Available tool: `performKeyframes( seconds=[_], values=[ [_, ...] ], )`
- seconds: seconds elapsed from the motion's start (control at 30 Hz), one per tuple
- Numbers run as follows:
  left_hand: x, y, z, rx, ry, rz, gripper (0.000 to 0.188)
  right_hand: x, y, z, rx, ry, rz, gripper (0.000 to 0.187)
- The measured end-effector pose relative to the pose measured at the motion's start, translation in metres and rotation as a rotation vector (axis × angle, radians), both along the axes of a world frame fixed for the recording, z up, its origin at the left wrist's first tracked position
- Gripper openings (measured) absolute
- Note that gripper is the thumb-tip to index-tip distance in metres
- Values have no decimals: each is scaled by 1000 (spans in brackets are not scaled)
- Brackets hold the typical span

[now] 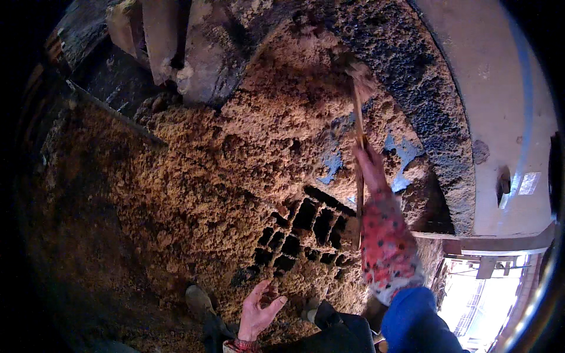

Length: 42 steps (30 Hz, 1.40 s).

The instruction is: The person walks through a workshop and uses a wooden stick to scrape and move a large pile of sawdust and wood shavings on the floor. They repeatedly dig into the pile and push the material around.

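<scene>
My right hand [369, 163], in a red dotted sleeve, is wrapped round the handle of a long wooden-handled tool [358, 112]. The tool reaches away from me. Its far end is blurred against brown crumbly material [194, 170], so I cannot make out its kind. Low in the view, my left hand [259, 313] is held out with its thumb apart and fingers loosely bent, holding nothing. Just beyond it lies a grate [313, 220] with dark square holes, partly covered by the crumbs. Bluish bare patches [404, 159] show near the right hand.
Full, dirty sacks [209, 56] stand at the far left beside a narrow board edge [115, 112]. A curved pale wall [500, 88] with a blue stripe rises on the right. Bright light enters through an opening [479, 300] at the lower right. A shoe [200, 300] shows near my left hand.
</scene>
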<state>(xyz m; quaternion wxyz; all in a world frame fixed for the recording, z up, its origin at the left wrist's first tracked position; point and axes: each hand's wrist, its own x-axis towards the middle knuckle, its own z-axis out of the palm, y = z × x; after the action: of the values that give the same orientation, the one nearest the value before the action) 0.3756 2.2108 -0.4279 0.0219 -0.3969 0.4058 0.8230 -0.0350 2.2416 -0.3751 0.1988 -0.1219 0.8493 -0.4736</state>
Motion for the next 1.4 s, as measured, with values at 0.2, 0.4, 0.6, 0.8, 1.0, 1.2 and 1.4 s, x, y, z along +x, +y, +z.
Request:
performKeyframes(
  seconds=[0.2,0.4,0.6,0.8,1.0,1.2,1.4],
  values=[
    [-6,-1,3,-69,47,-59,59,41,123,-43,-14,-42,-212,31],
    [-4,3,-4,52,71,12,59,51,-13,-9,-236,-286,43,36],
    [-1,-9,4,-53,0,-46,57,24,-146,-55,-123,7,267,46],
    [9,-6,2,4,11,16,57,40,-104,-25,120,94,273,54],
    [7,-4,10,-26,27,35,57,35,-8,-43,44,5,54,43],
    [20,-12,5,-53,-10,3,57,106,64,-71,-75,-282,-369,38],
    [13,-14,8,-38,1,-62,60,143,10,-36,-83,-426,-89,40]
  ],
)
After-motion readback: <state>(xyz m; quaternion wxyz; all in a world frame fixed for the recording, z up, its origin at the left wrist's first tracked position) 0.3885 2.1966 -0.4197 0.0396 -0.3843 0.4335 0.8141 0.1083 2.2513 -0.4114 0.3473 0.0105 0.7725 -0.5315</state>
